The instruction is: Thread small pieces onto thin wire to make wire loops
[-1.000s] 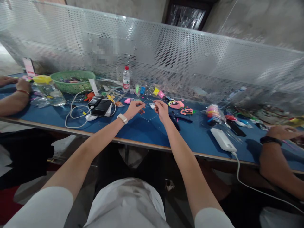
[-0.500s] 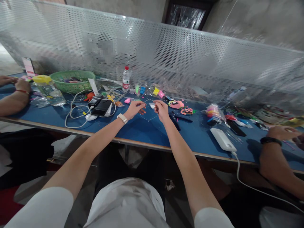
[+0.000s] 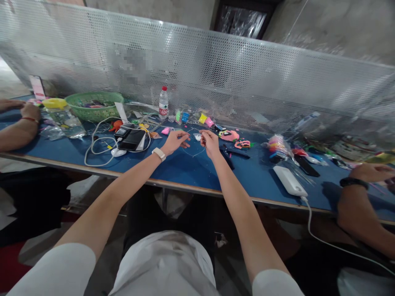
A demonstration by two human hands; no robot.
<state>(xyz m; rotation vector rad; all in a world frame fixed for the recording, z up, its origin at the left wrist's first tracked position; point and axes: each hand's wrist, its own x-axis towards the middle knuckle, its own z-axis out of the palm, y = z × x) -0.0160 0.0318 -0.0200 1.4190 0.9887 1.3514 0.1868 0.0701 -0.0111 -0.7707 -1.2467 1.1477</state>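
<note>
Both my hands are stretched out over the blue table [image 3: 185, 170], close together. My left hand [image 3: 175, 140], with a white watch on its wrist, pinches one edge of a thin clear plastic bag [image 3: 194, 146]. My right hand [image 3: 210, 142] pinches the other edge, and something small and pale shows between its fingers. The bag hangs down between the two hands to the table top. Pink and orange clay figures [image 3: 234, 139] lie just right of my right hand.
A black power bank with white cables [image 3: 131, 139] lies left of my hands, a water bottle [image 3: 163, 102] and coloured clay packets behind them. A green basket [image 3: 95, 105] and a yellow-lidded jar stand far left. A white power bank [image 3: 290, 181] lies right. Other people's arms rest at both ends.
My hands have hardly moved. The person's hand at the far right has shifted slightly.
</note>
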